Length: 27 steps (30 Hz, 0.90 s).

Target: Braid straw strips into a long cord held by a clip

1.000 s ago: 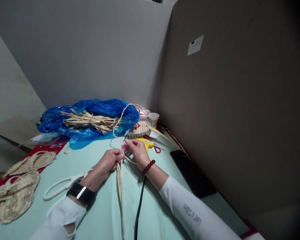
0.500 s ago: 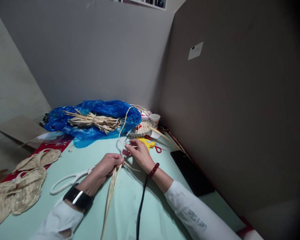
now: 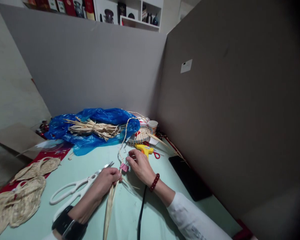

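My left hand is closed, thumb and finger pinching a twisted straw cord just below a pink binder clip. From this pinch loose flat straw strips hang toward the near edge, and a thin one sticks out to the right. The clip grips the cord, which runs up and back over the blue bag. My right hand hovers just right of the clip, its fingers curved and apart with nothing seen between them. White-handled scissors lie partly under my left forearm.
A blue plastic bag with a straw bundle lies at the back. Right of it are a woven basket, a paper cup and a yellow glue gun. A black slab lies right; woven straw pieces lie left.
The view has tilted up, showing more of the shelf. My right hand has come away slightly from the binder clip. My left hand keeps its pinch, and more of the scissors shows.
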### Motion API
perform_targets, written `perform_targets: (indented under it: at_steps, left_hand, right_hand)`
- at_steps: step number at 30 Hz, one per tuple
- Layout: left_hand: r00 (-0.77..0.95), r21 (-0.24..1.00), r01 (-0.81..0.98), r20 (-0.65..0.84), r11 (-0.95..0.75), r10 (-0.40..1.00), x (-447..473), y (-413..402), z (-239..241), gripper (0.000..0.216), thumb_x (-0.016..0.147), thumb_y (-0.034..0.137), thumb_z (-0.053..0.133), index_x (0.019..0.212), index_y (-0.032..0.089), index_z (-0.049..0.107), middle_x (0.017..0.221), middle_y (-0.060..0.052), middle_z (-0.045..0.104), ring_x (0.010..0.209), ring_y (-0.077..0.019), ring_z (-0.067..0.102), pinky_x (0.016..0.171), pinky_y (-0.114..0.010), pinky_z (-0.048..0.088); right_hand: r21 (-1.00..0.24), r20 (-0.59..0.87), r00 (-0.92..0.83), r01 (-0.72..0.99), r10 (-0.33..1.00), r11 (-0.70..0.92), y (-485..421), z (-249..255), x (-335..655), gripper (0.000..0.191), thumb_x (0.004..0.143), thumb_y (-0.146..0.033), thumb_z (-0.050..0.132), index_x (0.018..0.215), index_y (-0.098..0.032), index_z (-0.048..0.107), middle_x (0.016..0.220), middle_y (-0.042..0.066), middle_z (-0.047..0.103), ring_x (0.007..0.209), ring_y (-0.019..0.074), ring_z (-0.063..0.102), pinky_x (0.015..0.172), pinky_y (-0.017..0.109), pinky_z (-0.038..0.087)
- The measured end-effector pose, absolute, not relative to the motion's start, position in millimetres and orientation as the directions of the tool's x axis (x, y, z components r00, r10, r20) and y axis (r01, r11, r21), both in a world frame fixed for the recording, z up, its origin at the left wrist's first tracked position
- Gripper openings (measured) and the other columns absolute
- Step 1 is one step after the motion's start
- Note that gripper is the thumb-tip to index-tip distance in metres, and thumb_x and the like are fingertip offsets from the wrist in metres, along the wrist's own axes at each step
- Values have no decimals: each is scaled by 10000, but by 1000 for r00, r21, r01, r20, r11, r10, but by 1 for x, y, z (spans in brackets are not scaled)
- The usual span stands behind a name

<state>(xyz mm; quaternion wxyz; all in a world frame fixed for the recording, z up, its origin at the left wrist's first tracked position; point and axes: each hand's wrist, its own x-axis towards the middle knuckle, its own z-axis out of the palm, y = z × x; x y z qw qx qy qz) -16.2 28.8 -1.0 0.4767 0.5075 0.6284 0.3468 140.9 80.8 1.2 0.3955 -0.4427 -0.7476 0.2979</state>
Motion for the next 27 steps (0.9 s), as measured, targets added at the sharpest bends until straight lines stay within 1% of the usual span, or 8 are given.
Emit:
perform_targets:
  at_steps: [3,7,11,17,21,24,27]
  left_hand:
    - [-23,926,302,-228,224,973,-16,25,0,249,658,376,610,511,186,548,435,67,413,431,-91,274,473,-246,139]
    - [-9,930,311,-203,196,979,-15,22,1,259,600,409,627,475,200,536,437,58,408,473,-120,315,515,-255,178]
    - [16,927,326,-202,186,979,-15,20,0,258,598,412,620,472,209,523,451,55,408,495,-132,317,536,-259,197]
    - [62,920,358,-197,162,978,-19,8,-3,297,620,462,598,492,202,535,460,50,412,512,-142,322,550,-267,200]
    - [71,907,385,-215,172,974,-19,-1,0,293,633,465,584,523,197,540,484,51,397,533,-147,319,559,-274,207]
    - [77,903,392,-224,177,972,-19,-3,2,266,631,446,575,533,203,529,489,54,383,540,-149,308,559,-276,202]
    - [96,908,383,-221,169,971,-20,-2,2,257,644,428,571,533,208,501,500,60,359,555,-147,292,562,-274,191]
  right_hand:
    - [-773,326,-297,463,898,434,74,2,146,147,876,-183,526,998,-144,599,960,84,646,887,204,575,795,329,411]
    - [-760,295,-311,497,903,419,70,3,147,160,870,-138,500,965,-135,629,884,82,661,833,195,584,763,313,409]
    - [-750,269,-341,513,901,418,66,4,145,177,869,-125,482,878,-126,659,794,83,667,771,196,586,719,303,400]
    - [-773,251,-394,468,884,428,56,6,146,203,875,-144,469,869,-144,672,718,54,665,678,166,588,652,261,396]
    - [-805,228,-416,428,880,410,52,7,151,189,865,-158,484,847,-153,672,692,45,666,664,165,597,652,259,401]
    - [-843,189,-432,389,882,371,52,5,154,200,861,-165,479,771,-166,658,664,31,664,621,154,596,644,257,411]
    - [-896,113,-444,342,889,285,55,2,155,228,864,-163,445,726,-170,627,651,28,670,557,142,610,592,246,431]
